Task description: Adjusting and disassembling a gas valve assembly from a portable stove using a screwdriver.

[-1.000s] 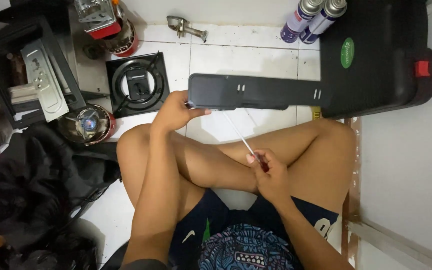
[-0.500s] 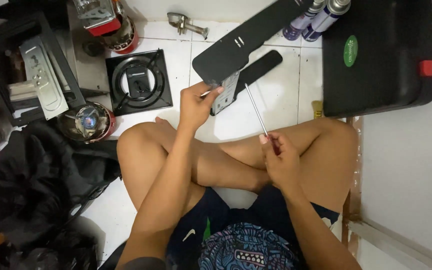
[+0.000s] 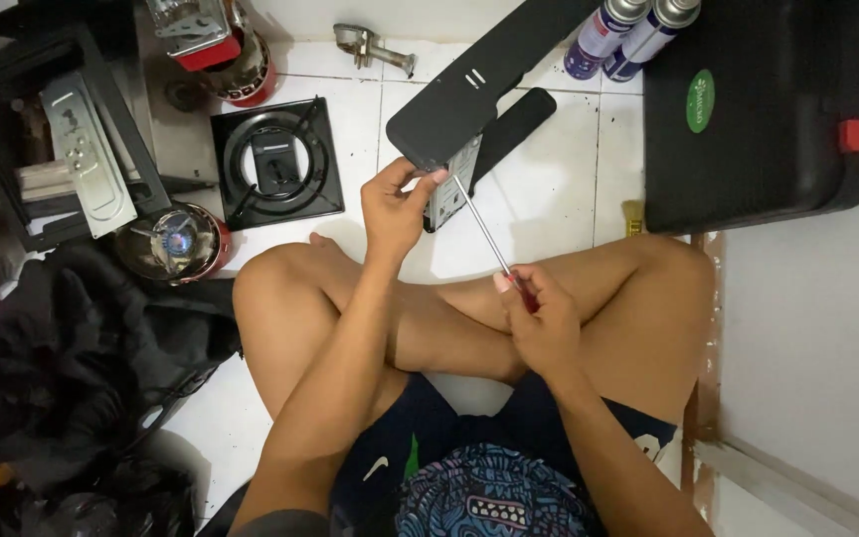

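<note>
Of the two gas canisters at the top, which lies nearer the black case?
The right canister, with the lighter purple body: it lies beside the case; the left canister is nearer the black panel.

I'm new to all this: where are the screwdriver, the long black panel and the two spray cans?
screwdriver [image 3: 484, 234]: head view, on its metal shaft.
long black panel [image 3: 469, 94]: head view, mid-surface.
spray cans [image 3: 608, 35]: head view, left can's body.

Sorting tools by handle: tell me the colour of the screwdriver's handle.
Red, what shows of the screwdriver handle inside the right hand; head view.
</note>
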